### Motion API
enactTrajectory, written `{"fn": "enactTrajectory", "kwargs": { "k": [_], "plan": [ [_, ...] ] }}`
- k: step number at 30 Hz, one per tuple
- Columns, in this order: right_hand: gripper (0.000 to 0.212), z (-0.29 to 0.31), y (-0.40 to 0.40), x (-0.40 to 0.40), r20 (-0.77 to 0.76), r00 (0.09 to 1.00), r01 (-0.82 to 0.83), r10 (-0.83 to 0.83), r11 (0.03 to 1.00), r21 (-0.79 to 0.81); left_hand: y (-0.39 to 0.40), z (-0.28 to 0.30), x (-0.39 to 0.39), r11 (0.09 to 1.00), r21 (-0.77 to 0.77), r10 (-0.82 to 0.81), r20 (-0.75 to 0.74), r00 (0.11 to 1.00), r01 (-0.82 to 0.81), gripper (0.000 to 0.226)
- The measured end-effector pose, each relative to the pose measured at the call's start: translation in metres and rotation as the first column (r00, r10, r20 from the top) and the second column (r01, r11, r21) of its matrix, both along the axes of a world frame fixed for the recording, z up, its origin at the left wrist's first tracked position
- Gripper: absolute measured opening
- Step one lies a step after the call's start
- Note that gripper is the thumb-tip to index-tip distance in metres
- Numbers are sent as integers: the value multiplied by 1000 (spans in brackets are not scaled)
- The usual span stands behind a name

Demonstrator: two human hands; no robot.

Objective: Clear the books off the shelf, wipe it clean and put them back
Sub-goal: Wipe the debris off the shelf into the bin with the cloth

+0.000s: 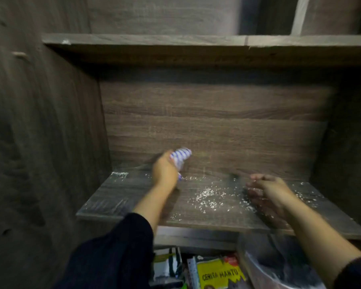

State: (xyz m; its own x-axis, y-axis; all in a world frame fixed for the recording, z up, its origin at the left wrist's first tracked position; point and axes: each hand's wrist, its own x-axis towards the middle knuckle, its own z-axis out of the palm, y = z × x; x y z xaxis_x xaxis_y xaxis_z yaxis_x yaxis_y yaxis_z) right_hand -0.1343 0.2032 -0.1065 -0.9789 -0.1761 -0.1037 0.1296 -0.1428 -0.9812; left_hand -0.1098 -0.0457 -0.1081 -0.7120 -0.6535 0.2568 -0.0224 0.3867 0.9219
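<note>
The dark wooden shelf (133, 197) holds no books and is strewn with white crumbs and dust (208, 198). My left hand (164, 171) grips a bunched white cloth with blue stripes (180, 157), held near the back panel at the shelf's left-middle. My right hand (268, 192) hovers low over the right part of the shelf, fingers relaxed and pointing left, blurred. Below the shelf lie books, one with a yellow cover (219, 274).
The side walls (50, 122) of the cabinet close in left and right, and an upper shelf board (175, 41) runs across above. A clear plastic bag (279, 268) lies below at the right, beside the stacked books.
</note>
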Motion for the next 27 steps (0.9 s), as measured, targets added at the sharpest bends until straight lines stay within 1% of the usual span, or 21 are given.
{"fn": "enactTrajectory", "kwargs": {
  "k": [1,2,3,4,5,6,7,8,9,10,11,13,15,17,19,21,22,24,25,27],
  "plan": [
    [21,1,4,0,-6,1000,9,-9,1000,9,-21,10,10,993,-81,86,-17,996,-87,20],
    [22,0,5,0,-8,1000,15,-15,1000,6,-44,12,23,967,-179,181,-31,983,-183,23],
    [22,0,7,1,-12,1000,24,-24,1000,-1,-65,13,37,913,-309,264,-45,963,-265,30],
    [23,1,8,2,-17,999,31,-31,1000,-2,-84,9,49,836,-455,327,-35,944,-306,36],
    [24,2,7,4,-20,999,40,-40,999,8,-100,4,62,763,-572,362,-7,932,-301,39],
    [24,3,6,6,-27,999,48,-47,999,22,-113,-4,67,731,-630,380,59,923,-261,39],
    [23,4,5,7,-34,998,54,-53,998,27,-121,-11,70,740,-644,379,163,911,-193,37],
    [23,6,4,7,-42,998,57,-56,998,19,-128,-20,67,779,-619,359,315,878,-97,38],
    [23,6,4,8,-51,997,57,-56,998,14,-132,-25,63,818,-575,324,470,821,7,43],
    [22,7,2,9,-61,997,58,-56,998,24,-135,-29,60,846,-527,295,589,753,81,53],
    [22,7,-1,8,-70,996,59,-55,997,56,-139,-31,57,859,-497,280,651,705,118,63],
    [22,6,-6,8,-92,995,61,-50,990,124,-145,-34,53,842,-525,300,647,701,124,72],
    [21,1,-13,4,-119,992,53,-30,980,190,-149,-36,51,827,-552,324,628,708,111,74],
    [20,-6,-20,0,-132,991,37,-2,964,265,-150,-39,49,834,-543,327,631,703,100,74],
    [19,-11,-29,-2,-119,993,12,23,956,292,-147,-43,45,829,-551,326,610,722,92,70],
    [19,-14,-38,-4,-100,994,-9,40,958,288,-146,-48,40,795,-599,354,587,728,97,69],
    [20,-15,-42,-5,-95,994,-20,49,960,280,-147,-49,38,776,-623,375,581,723,98,72],
    [21,-18,-47,-8,-88,994,-36,62,963,267,-142,-46,36,792,-610,422,581,696,29,78],
    [21,-19,-49,-8,-89,994,-40,67,962,271,-138,-43,37,808,-589,453,601,659,-19,77],
    [22,-20,-51,-8,-102,992,-49,78,964,261,-126,-37,30,840,-530,478,620,623,-116,73]
  ]
}}
